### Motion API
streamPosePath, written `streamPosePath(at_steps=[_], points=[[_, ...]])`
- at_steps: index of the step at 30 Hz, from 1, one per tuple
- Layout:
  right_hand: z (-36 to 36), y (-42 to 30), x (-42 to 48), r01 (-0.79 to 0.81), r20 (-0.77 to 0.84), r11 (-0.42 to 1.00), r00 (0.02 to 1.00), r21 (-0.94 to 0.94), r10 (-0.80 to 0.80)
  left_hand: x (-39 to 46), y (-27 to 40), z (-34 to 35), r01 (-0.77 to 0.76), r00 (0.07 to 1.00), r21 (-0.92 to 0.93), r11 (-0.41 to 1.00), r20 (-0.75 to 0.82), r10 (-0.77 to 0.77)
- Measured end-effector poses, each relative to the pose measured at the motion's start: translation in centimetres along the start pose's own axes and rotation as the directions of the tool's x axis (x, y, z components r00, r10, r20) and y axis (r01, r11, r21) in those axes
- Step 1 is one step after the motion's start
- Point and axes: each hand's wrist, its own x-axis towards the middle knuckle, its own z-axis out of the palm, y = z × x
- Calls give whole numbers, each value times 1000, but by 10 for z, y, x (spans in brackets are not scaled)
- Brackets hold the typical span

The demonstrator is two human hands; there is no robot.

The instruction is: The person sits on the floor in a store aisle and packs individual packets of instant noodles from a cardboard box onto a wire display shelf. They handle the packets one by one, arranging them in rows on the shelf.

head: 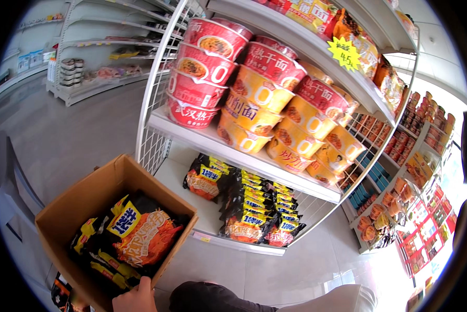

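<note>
My left hand [136,297] grips the near rim of an open cardboard box [73,197] at the lower left. Inside the box lie several black and yellow packets of instant noodles [144,234], one face up on top with an orange food picture. My right hand is out of view. Beyond the box, on the white bottom shelf [179,171], matching noodle packets stand in two tight rows [253,212]. A separate small group of packets [204,179] sits farther left on that shelf, with bare shelf between.
Red noodle tubs [202,70] and yellow noodle tubs [253,113] are stacked on the shelf above. A wire side panel [155,117] bounds the rack. My legs [225,298] are at the bottom. Other stocked racks [112,43] stand across the tiled floor [81,121].
</note>
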Motion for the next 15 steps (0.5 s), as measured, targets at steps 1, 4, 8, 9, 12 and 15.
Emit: streamPosePath(at_steps=[1,4,8,9,12,15], points=[[-7,1,-8,-10,-22,1000,1000,12,10,1,1,-1,-5,1000,0,1000,0,5],[-27,3,-31,-28,-83,998,996,52,32,0,2,-1,-8,1000,2,1000,-7,8],[-52,4,-60,-39,-152,995,987,90,52,0,-5,2,-22,1000,-3,1000,4,22],[-60,4,-66,-48,-169,994,984,97,64,1,-4,1,-35,999,-15,999,3,35],[-72,9,-89,-62,-210,990,974,125,88,-1,-4,-2,-31,999,-34,999,13,31],[-75,19,-110,-83,-241,983,963,161,121,-1,-4,-1,-23,1000,-40,999,6,23]])
